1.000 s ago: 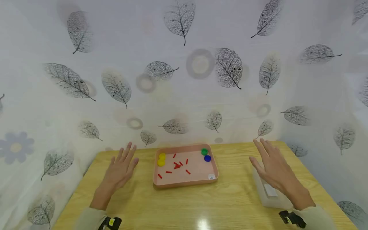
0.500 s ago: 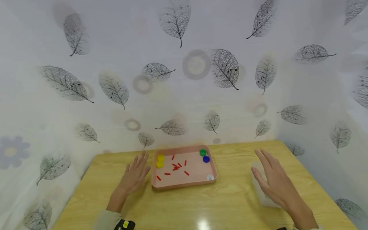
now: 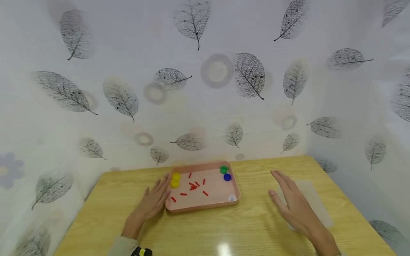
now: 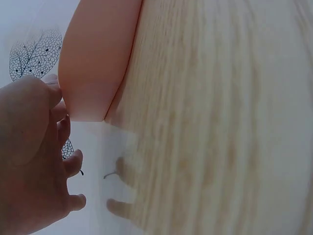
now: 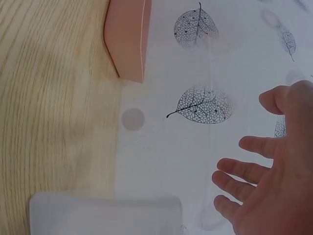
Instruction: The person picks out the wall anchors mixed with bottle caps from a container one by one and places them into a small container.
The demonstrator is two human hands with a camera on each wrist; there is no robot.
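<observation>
Shifting inward, both hands [image 3: 153, 202] [image 3: 295, 206], nearer pink tray [image 3: 216, 187]

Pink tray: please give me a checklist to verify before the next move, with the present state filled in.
1. Pink tray flat on the table: ok.
2. Red pieces inside the tray: ok.
3. Green piece and blue piece inside: ok.
4. Left grip at the tray's left side: ok.
5. Left grip pressing firmly: cannot tell.
6. Right grip at the tray's right side: not ok, it is apart.
</observation>
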